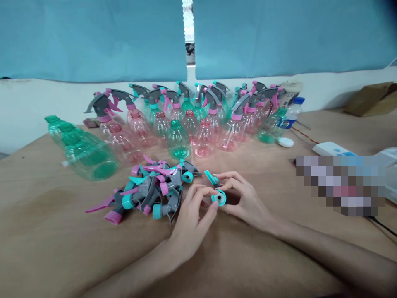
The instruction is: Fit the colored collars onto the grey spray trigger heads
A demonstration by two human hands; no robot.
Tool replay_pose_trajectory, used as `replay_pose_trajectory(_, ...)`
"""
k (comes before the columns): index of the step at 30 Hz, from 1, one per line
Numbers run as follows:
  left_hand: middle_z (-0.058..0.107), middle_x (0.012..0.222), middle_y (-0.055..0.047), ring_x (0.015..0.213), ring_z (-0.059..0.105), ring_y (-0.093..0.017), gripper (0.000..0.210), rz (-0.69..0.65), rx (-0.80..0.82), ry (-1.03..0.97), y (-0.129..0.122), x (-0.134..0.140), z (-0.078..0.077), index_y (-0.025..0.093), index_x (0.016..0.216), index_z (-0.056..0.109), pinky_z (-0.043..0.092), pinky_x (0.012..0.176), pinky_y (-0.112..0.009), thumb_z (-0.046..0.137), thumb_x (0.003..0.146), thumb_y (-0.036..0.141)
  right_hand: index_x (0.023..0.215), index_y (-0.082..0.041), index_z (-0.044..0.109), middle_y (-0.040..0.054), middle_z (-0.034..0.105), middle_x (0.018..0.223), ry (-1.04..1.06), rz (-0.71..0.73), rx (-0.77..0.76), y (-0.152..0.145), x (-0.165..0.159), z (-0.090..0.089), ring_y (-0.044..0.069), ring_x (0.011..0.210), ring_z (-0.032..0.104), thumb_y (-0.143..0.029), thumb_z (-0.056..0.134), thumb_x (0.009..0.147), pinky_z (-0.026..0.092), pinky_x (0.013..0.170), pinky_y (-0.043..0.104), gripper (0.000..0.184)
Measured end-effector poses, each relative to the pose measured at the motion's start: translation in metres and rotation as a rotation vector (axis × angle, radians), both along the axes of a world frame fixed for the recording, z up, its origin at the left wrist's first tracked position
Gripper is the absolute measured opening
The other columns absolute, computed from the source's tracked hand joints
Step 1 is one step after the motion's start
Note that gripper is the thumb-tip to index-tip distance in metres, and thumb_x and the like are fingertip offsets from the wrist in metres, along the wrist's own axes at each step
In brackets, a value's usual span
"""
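Note:
Between my two hands is a grey and teal trigger spray head [219, 198], its round teal collar facing me. My left hand [194, 215] pinches the collar's left side between thumb and fingers. From the right, my right hand [246, 200] grips the same spray head around its body, partly hiding it. The teal trigger [211, 179] sticks up to the upper left. Just left of my left hand lies a pile of loose spray heads [150, 192] in grey with pink or teal parts. Behind it stands an uncapped green bottle [179, 140].
Several pink and green bottles, many topped with spray heads [212, 103], stand along the back. Green bottles [89, 157] lean at the left. At right are a blue-capped water bottle [294, 112], a white lid [285, 142], a white power strip [333, 149] and a cardboard box [370, 99].

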State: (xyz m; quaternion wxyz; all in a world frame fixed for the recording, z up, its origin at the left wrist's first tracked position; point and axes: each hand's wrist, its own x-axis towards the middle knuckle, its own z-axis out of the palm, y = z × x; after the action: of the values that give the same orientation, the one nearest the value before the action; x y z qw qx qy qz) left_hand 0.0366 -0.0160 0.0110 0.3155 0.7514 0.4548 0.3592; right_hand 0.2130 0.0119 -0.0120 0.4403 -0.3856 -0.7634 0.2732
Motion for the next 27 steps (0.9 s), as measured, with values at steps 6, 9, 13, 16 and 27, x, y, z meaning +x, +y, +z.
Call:
replay_pose_trajectory(6,0.05,0.101,-0.004,0.087,0.055,-0.016,0.012,-0.03,0.087,0.097,0.001,0.0,0.0,0.022,0.098,0.055,0.049,0.082,-0.035,0.046,0.091,0.018,0.083,-0.023,0.057,0.0071,0.055,0.116,-0.04,0.009,0.032,-0.001,0.0,0.002,0.024,0.108,0.057,-0.018,0.071,0.073,0.05,0.088,0.041,0.018)
replay_pose_trajectory(9,0.05,0.102,-0.005,0.088,0.055,-0.017,0.01,-0.048,0.141,0.147,0.004,-0.001,-0.002,0.021,0.097,0.054,0.049,0.081,-0.035,0.046,0.091,0.018,0.082,-0.023,0.057,0.0075,0.055,0.115,-0.044,0.003,0.041,-0.001,0.0,0.002,0.024,0.108,0.057,-0.021,0.071,0.074,0.05,0.087,0.041,0.016)
replay_pose_trajectory(13,0.051,0.103,-0.005,0.089,0.055,-0.018,0.007,-0.091,0.171,0.242,0.009,-0.004,-0.001,0.021,0.095,0.052,0.05,0.08,-0.036,0.047,0.091,0.019,0.083,-0.023,0.057,0.008,0.055,0.114,-0.054,0.015,0.057,-0.001,0.0,-0.001,0.024,0.109,0.056,-0.028,0.072,0.074,0.05,0.087,0.04,0.018)
replay_pose_trajectory(16,0.05,0.101,-0.005,0.086,0.056,-0.018,0.01,-0.131,0.179,0.307,0.011,-0.006,0.002,0.021,0.094,0.051,0.05,0.077,-0.035,0.044,0.092,0.015,0.084,-0.023,0.056,0.0078,0.055,0.115,-0.064,0.032,0.073,-0.001,0.0,-0.003,0.024,0.109,0.055,-0.029,0.073,0.073,0.051,0.086,0.04,0.021)
replay_pose_trajectory(27,0.05,0.095,-0.003,0.087,0.053,-0.017,0.009,-0.144,0.236,0.353,0.013,-0.007,-0.001,0.02,0.089,0.045,0.047,0.073,-0.031,0.041,0.093,0.013,0.087,-0.023,0.058,0.0074,0.052,0.11,-0.095,0.054,0.095,-0.002,0.0,-0.003,0.022,0.105,0.056,-0.029,0.073,0.074,0.052,0.083,0.037,0.021)
